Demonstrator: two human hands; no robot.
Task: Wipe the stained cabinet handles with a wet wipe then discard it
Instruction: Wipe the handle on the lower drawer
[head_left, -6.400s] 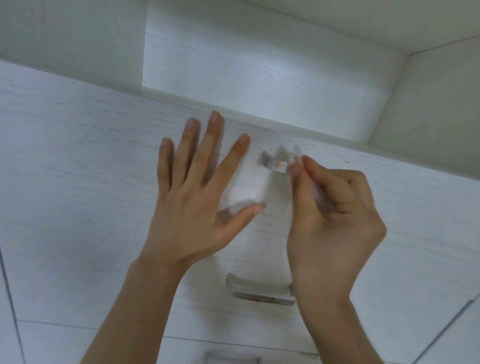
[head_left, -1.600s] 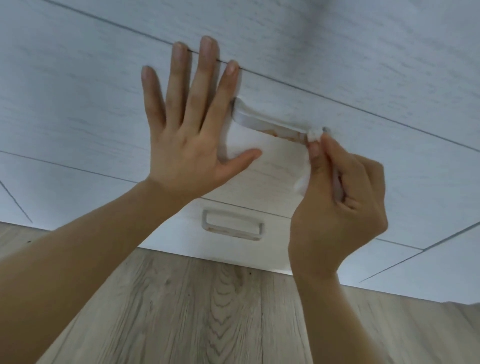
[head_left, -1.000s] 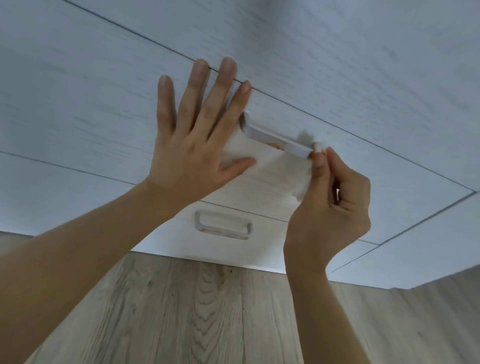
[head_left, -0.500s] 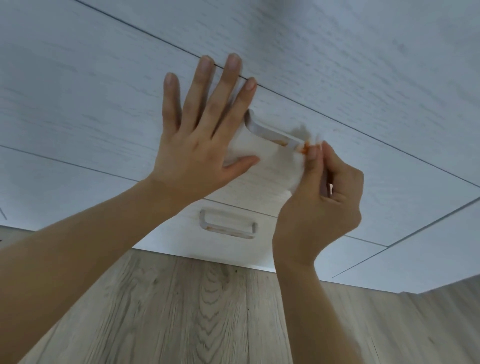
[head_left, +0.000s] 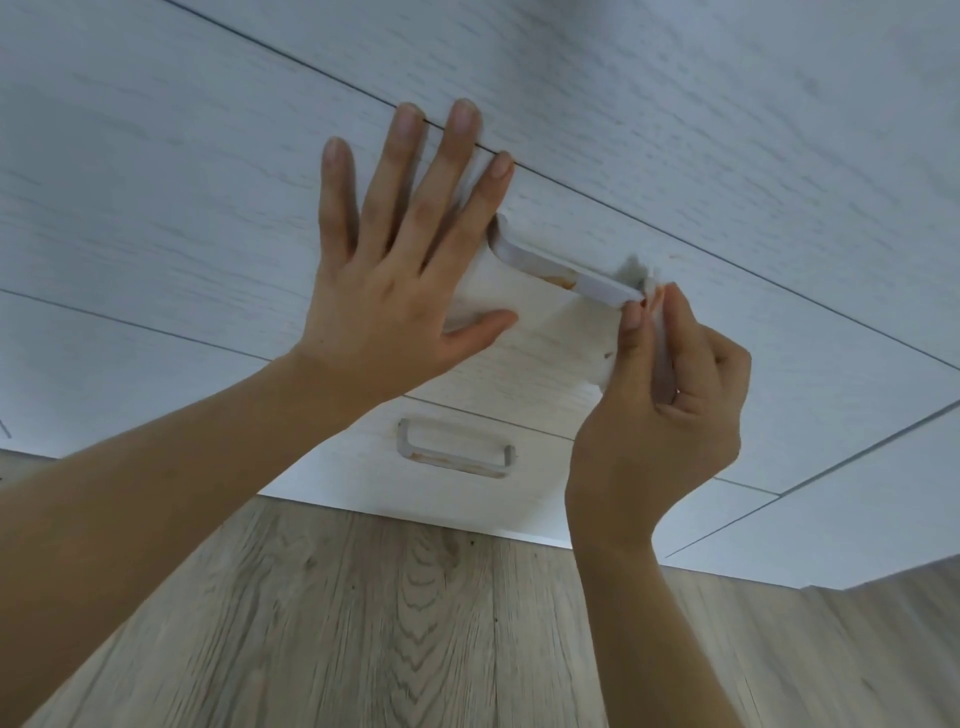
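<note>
The left hand (head_left: 384, 291) is lying flat against the pale wood-grain drawer front (head_left: 182, 218), its fingers (head_left: 441, 171) straight and spread, probably bracing the drawer so it is not sliding while the handle is being rubbed. The right hand (head_left: 670, 395) is pinching a folded white wet wipe (head_left: 662, 358) between thumb and forefinger, pressing it to the right end of the white bar-shaped cabinet handle (head_left: 566, 273), where orange staining is showing. A narrow pinch suits that edge. Below, the lower white handle (head_left: 454, 457) is also looking stained, awaiting wiping.
</note>
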